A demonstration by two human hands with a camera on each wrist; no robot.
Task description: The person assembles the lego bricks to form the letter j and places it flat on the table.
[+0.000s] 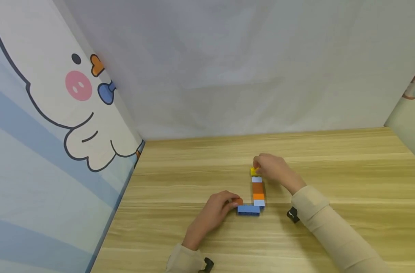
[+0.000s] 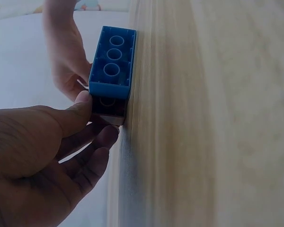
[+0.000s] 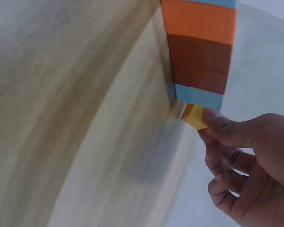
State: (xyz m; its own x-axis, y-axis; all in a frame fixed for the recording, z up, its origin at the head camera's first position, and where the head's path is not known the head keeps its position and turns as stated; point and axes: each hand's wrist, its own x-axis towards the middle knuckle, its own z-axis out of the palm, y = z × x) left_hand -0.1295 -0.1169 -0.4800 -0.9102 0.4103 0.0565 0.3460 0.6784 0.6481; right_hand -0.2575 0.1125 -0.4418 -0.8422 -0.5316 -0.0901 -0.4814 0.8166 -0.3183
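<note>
My right hand (image 1: 274, 168) pinches a small yellow brick (image 3: 195, 116) between thumb and fingers. The brick is at the far end of a column of toy building bricks (image 1: 257, 188) in light blue, brown and orange; whether it touches the column is hard to tell. My left hand (image 1: 214, 212) pinches a reddish-brown brick (image 1: 239, 201) with thumb and fingertips, at the column's near left. Against that brick lies a long blue brick (image 2: 111, 61), its hollow underside with round tubes facing the left wrist camera. The fingers partly hide both held bricks.
The bricks lie on a wood-grain table (image 1: 180, 163). Behind it hangs a pale cloth wall (image 1: 245, 76), and a panel printed with a cartoon duck (image 1: 50, 76) stands along the left. Black wrist mounts (image 1: 292, 215) stick out by both sleeves.
</note>
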